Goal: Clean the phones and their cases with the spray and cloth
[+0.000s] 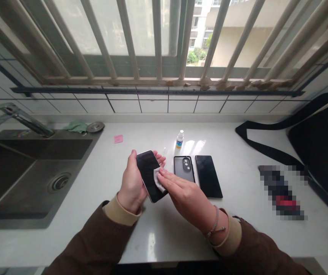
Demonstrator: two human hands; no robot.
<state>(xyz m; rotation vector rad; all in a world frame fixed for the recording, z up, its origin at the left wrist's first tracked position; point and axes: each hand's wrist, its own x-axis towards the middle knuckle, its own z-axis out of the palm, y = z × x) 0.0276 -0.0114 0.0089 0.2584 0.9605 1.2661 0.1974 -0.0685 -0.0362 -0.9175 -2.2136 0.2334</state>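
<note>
A smartphone with a dark screen lies tilted in my left hand, thumb along one edge and fingertips showing past the far edge. My right hand presses a small whitish cloth onto the screen with its fingers together. To the right, a phone case with camera holes lies on the counter, partly covered by my right hand. Next to it rests a second dark phone. A small white bottle with a blue and yellow label stands upright behind the case.
On the left is a sink with a faucet. A green cloth and a round metal lid sit behind it. A pink note lies on the white counter. A black bag is at right, near a blurred-out item.
</note>
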